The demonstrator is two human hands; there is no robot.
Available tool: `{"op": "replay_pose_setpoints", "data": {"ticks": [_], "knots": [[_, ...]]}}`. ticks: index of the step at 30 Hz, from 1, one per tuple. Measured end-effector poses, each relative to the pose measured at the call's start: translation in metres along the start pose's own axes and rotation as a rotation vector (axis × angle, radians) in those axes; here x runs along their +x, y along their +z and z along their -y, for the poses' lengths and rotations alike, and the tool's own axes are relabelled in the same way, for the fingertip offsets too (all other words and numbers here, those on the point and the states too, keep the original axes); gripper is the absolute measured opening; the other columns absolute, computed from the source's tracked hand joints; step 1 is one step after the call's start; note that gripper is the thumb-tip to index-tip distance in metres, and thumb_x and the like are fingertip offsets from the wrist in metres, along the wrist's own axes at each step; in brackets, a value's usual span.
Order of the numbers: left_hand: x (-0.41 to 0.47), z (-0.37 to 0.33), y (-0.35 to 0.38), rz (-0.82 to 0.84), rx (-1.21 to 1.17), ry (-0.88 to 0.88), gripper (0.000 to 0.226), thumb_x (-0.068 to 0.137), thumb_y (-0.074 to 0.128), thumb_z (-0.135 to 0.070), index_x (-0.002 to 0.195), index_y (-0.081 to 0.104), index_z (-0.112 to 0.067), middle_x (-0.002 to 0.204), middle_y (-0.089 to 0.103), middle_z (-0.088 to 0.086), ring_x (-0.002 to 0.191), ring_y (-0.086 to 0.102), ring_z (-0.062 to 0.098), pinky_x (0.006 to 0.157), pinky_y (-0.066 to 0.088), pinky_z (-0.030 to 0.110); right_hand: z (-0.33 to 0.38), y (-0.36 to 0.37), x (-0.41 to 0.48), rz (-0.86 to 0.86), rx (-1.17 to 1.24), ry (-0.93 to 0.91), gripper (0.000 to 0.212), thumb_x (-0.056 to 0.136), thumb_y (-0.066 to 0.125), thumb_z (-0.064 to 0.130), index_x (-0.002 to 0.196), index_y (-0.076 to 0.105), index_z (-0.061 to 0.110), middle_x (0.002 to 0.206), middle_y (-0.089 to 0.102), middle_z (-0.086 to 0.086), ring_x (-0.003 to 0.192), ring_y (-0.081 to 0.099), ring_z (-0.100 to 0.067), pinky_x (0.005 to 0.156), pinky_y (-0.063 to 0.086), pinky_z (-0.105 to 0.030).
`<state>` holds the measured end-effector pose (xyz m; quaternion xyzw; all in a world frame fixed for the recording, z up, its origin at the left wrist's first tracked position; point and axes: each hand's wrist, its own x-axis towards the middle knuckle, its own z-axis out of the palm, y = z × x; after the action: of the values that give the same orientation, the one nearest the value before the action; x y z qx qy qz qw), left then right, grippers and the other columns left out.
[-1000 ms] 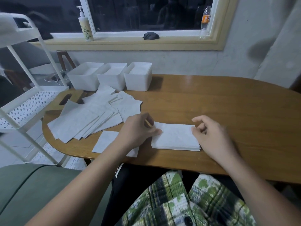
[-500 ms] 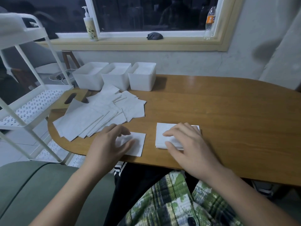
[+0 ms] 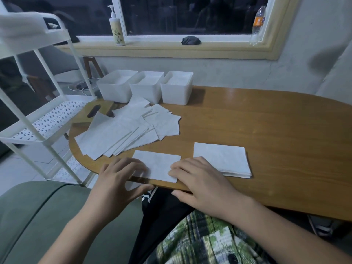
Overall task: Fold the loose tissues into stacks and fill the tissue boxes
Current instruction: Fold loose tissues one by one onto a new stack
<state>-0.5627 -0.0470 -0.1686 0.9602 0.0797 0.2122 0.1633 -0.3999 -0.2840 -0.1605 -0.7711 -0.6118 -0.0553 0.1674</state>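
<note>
A single white tissue (image 3: 158,164) lies flat at the table's near edge. My left hand (image 3: 118,180) rests on its left end with fingers spread, thumb under the table edge. My right hand (image 3: 198,178) lies flat with fingertips on the tissue's right end. A folded stack of tissues (image 3: 222,159) sits just right of it, partly under my right hand. Several loose tissues (image 3: 123,134) are fanned out at the left of the table. Three white tissue boxes (image 3: 146,88) stand in a row at the back left.
The wooden table (image 3: 266,140) stretches right. A white shelf cart (image 3: 38,115) stands at the left. A wooden lid with a slot (image 3: 95,111) lies under the loose tissues. On the windowsill stand a pump bottle (image 3: 117,27) and a drink bottle (image 3: 257,25).
My right hand has left the folded stack and come left onto the single tissue. My left hand has slid to that tissue's left end.
</note>
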Motion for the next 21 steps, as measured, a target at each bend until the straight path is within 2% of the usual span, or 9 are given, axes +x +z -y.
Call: {"op": "replay_pose_setpoints", "data": {"ticks": [2,6,8,10,14,16,17,19,21], "knots": [[-0.002,0.001,0.000,-0.001,0.007,0.011,0.036,0.092,0.069,-0.069,0.114,0.069,-0.041,0.123,0.060,-0.028,0.114,0.060,0.012,0.085,0.046,0.046,0.000,0.001,-0.002,-0.031,0.006,-0.020,0.036,0.100,0.064,0.047,0.129,0.064,0.026,0.130,0.060,0.011,0.122,0.053,-0.015,0.108,0.038,-0.035],[-0.005,-0.004,-0.006,-0.012,-0.046,0.029,0.019,0.094,0.062,-0.053,0.106,0.072,-0.042,0.116,0.064,-0.029,0.108,0.062,0.010,0.081,0.050,0.049,0.004,0.000,-0.004,-0.120,0.056,-0.042,0.012,0.098,0.065,0.026,0.109,0.069,0.023,0.107,0.061,0.012,0.104,0.054,-0.015,0.099,0.040,-0.039],[-0.004,-0.005,-0.010,-0.010,-0.106,0.026,0.012,0.094,0.066,-0.048,0.101,0.073,-0.041,0.109,0.068,-0.026,0.104,0.065,0.009,0.080,0.053,0.048,0.005,-0.003,-0.005,-0.161,0.093,-0.032,0.005,0.100,0.065,0.024,0.102,0.069,0.023,0.099,0.061,0.013,0.099,0.054,-0.013,0.096,0.041,-0.039],[-0.001,-0.007,-0.014,-0.005,-0.206,-0.012,0.005,0.098,0.074,-0.044,0.097,0.074,-0.039,0.102,0.072,-0.019,0.094,0.068,0.011,0.077,0.055,0.039,0.004,-0.008,-0.006,-0.198,0.159,0.015,0.007,0.103,0.065,0.028,0.099,0.070,0.024,0.093,0.061,0.016,0.094,0.053,-0.009,0.095,0.041,-0.036],[0.011,-0.016,-0.016,-0.046,-0.451,-0.186,0.010,0.094,0.082,-0.014,0.090,0.078,-0.022,0.090,0.076,-0.006,0.076,0.067,0.009,0.067,0.050,0.019,-0.001,-0.024,-0.009,-0.256,0.336,0.169,0.007,0.102,0.068,0.029,0.096,0.068,0.030,0.093,0.063,0.019,0.097,0.054,-0.005,0.091,0.042,-0.028],[0.021,-0.021,-0.013,-0.051,-0.584,-0.253,0.006,0.095,0.083,-0.018,0.093,0.078,-0.016,0.081,0.072,-0.006,0.066,0.059,0.009,0.064,0.048,0.026,-0.006,-0.033,-0.012,-0.281,0.432,0.253,0.007,0.101,0.071,0.028,0.096,0.069,0.033,0.093,0.065,0.017,0.100,0.059,-0.009,0.090,0.045,-0.029],[0.027,-0.024,-0.012,-0.054,-0.632,-0.271,0.012,0.095,0.084,-0.025,0.094,0.077,-0.016,0.078,0.069,-0.004,0.067,0.059,0.020,0.064,0.047,0.035,-0.009,-0.038,-0.013,-0.302,0.485,0.284,0.008,0.101,0.073,0.026,0.095,0.070,0.032,0.091,0.067,0.014,0.098,0.061,-0.011,0.089,0.046,-0.029],[0.039,-0.036,-0.010,-0.064,-0.728,-0.297,0.021,0.094,0.084,-0.034,0.092,0.075,-0.016,0.079,0.069,0.004,0.071,0.063,0.035,0.066,0.051,0.052,-0.017,-0.046,-0.016,-0.379,0.561,0.330,0.011,0.099,0.075,0.021,0.094,0.071,0.029,0.085,0.067,0.011,0.089,0.063,-0.010,0.085,0.046,-0.024],[0.053,-0.051,-0.008,-0.037,-0.821,-0.332,0.020,0.095,0.083,-0.029,0.090,0.073,-0.013,0.086,0.077,0.005,0.080,0.074,0.034,0.075,0.059,0.058,-0.028,-0.052,-0.020,-0.454,0.596,0.380,0.010,0.098,0.076,0.019,0.096,0.072,0.027,0.081,0.066,0.008,0.082,0.063,-0.009,0.082,0.048,-0.023]]}}
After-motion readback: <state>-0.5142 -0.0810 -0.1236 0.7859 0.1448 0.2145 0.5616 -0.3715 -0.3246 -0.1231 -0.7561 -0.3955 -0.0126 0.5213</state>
